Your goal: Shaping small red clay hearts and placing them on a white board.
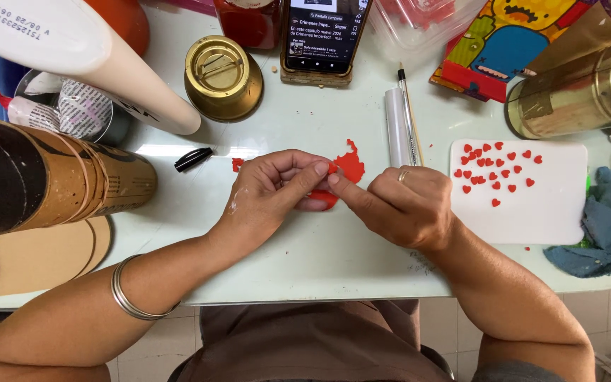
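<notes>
lit phone screen [325, 30], colourful cartoon box [507, 42]

Both forearms come in from six o'clock and converge — the left hand [270, 194], fingers curled, pinches at its three o'clock; the right hand [397, 205] points its forefinger toward nine o'clock — fingertips meeting.

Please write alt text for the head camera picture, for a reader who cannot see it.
Two hands, left hand and right hand, pinch a flat red sheet over a pale table. A white board with small red hearts lies to the right.
</notes>
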